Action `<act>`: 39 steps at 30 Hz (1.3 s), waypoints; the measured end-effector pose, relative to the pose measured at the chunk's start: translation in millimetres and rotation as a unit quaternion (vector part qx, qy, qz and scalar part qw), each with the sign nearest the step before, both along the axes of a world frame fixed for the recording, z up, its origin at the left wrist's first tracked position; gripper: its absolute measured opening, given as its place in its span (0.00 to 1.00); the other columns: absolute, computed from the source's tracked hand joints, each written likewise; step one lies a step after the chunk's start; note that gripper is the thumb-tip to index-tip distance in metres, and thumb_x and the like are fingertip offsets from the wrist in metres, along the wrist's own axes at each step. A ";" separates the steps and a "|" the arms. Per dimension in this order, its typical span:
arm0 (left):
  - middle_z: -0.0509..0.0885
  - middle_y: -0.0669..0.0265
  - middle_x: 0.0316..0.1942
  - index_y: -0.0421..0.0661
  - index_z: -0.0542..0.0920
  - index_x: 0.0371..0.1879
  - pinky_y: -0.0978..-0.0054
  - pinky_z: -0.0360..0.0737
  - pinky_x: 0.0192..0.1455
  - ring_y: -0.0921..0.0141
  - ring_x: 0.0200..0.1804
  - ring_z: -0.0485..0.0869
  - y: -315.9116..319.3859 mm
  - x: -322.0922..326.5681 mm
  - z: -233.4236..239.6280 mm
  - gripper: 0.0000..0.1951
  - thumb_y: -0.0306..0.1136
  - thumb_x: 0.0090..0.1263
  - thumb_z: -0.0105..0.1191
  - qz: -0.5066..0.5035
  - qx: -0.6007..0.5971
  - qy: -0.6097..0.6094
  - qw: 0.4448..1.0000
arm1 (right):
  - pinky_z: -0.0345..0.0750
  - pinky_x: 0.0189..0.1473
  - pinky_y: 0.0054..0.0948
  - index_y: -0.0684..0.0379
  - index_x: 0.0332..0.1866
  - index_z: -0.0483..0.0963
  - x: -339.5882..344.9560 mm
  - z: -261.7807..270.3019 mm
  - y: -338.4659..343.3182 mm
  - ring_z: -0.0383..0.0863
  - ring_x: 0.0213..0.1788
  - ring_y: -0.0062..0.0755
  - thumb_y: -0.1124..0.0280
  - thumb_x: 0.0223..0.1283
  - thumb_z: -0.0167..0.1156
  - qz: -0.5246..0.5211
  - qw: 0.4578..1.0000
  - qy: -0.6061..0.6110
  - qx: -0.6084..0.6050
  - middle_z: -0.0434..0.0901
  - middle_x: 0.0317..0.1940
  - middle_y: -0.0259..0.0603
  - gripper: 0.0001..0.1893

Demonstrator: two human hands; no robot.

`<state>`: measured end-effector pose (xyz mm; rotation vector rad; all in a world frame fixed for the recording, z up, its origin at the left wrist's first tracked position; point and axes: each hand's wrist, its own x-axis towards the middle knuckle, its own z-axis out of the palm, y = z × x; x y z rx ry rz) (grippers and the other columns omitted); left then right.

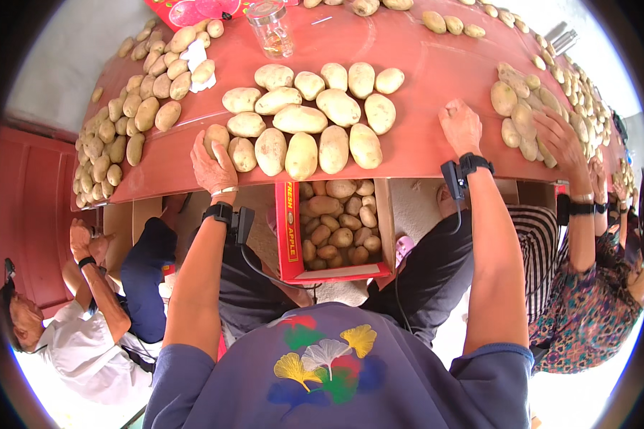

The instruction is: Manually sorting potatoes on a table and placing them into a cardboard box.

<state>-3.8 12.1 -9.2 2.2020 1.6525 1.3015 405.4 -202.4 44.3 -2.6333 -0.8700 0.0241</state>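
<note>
My left hand point(213, 165) lies at the left end of a group of potatoes, its fingers around a potato point(216, 138) that rests on the red table point(408, 155). The other potatoes point(300, 119) of this group lie close together in uneven rows in front of me. Apart from them, to the right, my right hand point(460, 126) rests on the table, its fingers curled in and nothing seen in them. Both wrists wear black straps with small devices and cables.
Below the table edge stands a red cardboard box point(291, 230) of potatoes. More potatoes point(147, 112) lie left, others point(521, 120) right under a co-worker's hand point(561, 137). A glass jar point(272, 32) stands at the back. Another person sits at left.
</note>
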 end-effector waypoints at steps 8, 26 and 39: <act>0.79 0.51 0.50 0.45 0.74 0.55 0.57 0.71 0.55 0.52 0.53 0.76 13.4 -1.7 -15.4 0.21 0.45 0.69 0.44 -0.005 0.068 -0.015 0.998 | 0.74 0.54 0.46 0.55 0.44 0.78 30.2 -21.7 11.2 0.78 0.51 0.58 0.56 0.57 0.46 0.066 0.991 -0.098 -0.068 0.80 0.46 0.51 0.19; 0.81 0.50 0.48 0.43 0.77 0.51 0.56 0.74 0.52 0.49 0.48 0.79 16.4 -7.8 -9.5 0.24 0.50 0.68 0.44 0.043 0.046 0.046 0.997 | 0.78 0.44 0.48 0.61 0.33 0.78 18.5 -29.7 6.6 0.82 0.39 0.55 0.61 0.57 0.49 0.096 0.979 -0.182 0.016 0.81 0.33 0.56 0.15; 0.80 0.50 0.49 0.44 0.77 0.52 0.57 0.73 0.55 0.50 0.51 0.78 22.7 5.1 -12.1 0.25 0.52 0.67 0.45 0.023 0.063 0.010 0.998 | 0.79 0.40 0.48 0.59 0.29 0.80 48.2 -36.1 8.1 0.82 0.35 0.57 0.63 0.57 0.49 0.144 0.946 -0.277 -0.089 0.82 0.30 0.54 0.14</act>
